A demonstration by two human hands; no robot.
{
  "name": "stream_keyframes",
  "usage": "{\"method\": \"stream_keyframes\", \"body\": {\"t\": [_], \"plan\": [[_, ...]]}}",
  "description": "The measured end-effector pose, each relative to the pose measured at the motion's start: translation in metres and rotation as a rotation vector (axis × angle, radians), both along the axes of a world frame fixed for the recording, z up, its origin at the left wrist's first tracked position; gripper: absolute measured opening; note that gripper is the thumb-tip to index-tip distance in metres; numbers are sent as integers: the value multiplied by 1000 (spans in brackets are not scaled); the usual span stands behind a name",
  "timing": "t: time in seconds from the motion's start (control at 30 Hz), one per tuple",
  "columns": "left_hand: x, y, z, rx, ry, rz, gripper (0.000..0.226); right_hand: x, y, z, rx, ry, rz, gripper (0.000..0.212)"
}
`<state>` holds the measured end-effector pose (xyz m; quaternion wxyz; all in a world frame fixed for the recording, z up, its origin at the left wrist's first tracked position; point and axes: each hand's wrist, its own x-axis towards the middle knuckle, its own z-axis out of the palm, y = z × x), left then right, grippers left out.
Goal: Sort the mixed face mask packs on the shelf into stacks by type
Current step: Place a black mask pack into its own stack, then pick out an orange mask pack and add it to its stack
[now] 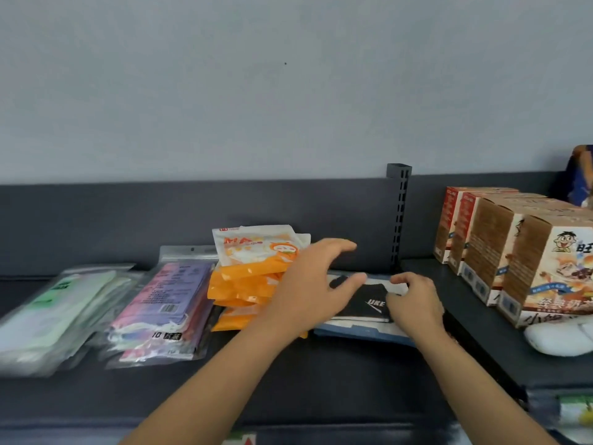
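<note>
Four groups of mask packs lie along the dark shelf [288, 374]. A green-and-white stack [54, 313] is far left, then a pink-purple stack [160, 309], then an orange stack [250, 277] with a white-orange pack on top. At the right a black mask pack [365, 303] rests on a blue-white pack [359, 332]. My left hand [314, 284] hovers spread over the black pack's left end, beside the orange stack. My right hand [414, 303] has its fingers curled on the black pack's right edge.
A black slotted upright [399, 216] divides the shelf behind the packs. To its right stand brown and red snack boxes [513, 252], with a white soft packet [561, 338] in front of them. The grey back panel runs behind everything.
</note>
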<state>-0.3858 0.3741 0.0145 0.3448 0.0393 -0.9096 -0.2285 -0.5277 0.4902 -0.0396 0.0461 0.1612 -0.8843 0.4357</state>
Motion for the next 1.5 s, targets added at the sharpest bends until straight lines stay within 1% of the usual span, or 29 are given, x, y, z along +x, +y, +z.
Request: {"method": "stream_keyframes", "body": {"t": [0.07, 0.1, 0.13, 0.2, 0.23, 0.3, 0.37, 0.43, 0.47, 0.5, 0.53, 0.57, 0.6, 0.7, 0.8, 0.83, 0.9, 0.93, 1.0, 1.1, 1.17, 1.23, 1.33, 1.43, 1.5], "plan": [[12, -23, 11, 20, 149, 165, 52, 12, -13, 8, -88, 83, 120, 26], [17, -36, 14, 35, 180, 282, 58, 19, -22, 14, -158, 85, 203, 27], [22, -50, 17, 53, 150, 415, 68, 28, -31, 21, -211, 59, 271, 30], [28, -79, 21, 134, -61, 649, 91, 44, -49, 36, -277, -60, 353, 41], [32, -90, 22, 201, -174, 708, 100, 50, -58, 44, -305, -160, 373, 46], [35, -106, 24, 356, -318, 686, 104, 56, -74, 54, -334, -377, 381, 54], [36, -116, 23, 514, -341, 552, 96, 57, -87, 58, -348, -536, 411, 60], [35, -128, 21, 639, -305, 422, 87, 55, -97, 54, -365, -623, 453, 59], [34, -132, 21, 673, -295, 369, 87, 53, -101, 52, -374, -644, 474, 65], [35, -136, 22, 686, -305, 331, 91, 52, -103, 50, -380, -657, 487, 72], [34, -140, 22, 686, -318, 303, 97, 51, -106, 49, -375, -655, 492, 72], [33, -144, 21, 695, -330, 284, 100, 52, -107, 49, -369, -643, 492, 69], [33, -149, 19, 711, -329, 259, 99, 52, -108, 48, -368, -635, 485, 67], [37, -153, 19, 772, -295, 201, 81, 54, -109, 48, -366, -607, 440, 65], [44, -161, 17, 746, -257, 229, 91, 56, -107, 51, -367, -564, 436, 66], [47, -163, 17, 741, -241, 244, 89, 58, -106, 52, -371, -557, 423, 69], [53, -171, 17, 743, -216, 244, 68, 61, -103, 56, -383, -536, 383, 76], [57, -174, 18, 740, -216, 240, 61, 64, -103, 58, -381, -506, 365, 76], [63, -181, 19, 732, -205, 228, 67, 70, -103, 64, -321, -359, 301, 69], [73, -188, 15, 715, -174, 219, 74, 81, -100, 76, -172, 28, 225, 65], [84, -187, 13, 686, -166, 231, 76, 94, -100, 83, -119, 201, 257, 64], [98, -184, 11, 650, -175, 244, 78, 110, -103, 91, -122, 293, 319, 59], [124, -178, 11, 555, -172, 335, 80, 142, -112, 102, -207, 291, 434, 50], [154, -176, 11, 320, -241, 530, 79, 174, -122, 102, -271, 181, 592, 47], [177, -177, 12, 220, -284, 617, 79, 194, -131, 98, -277, 125, 681, 47]]}}
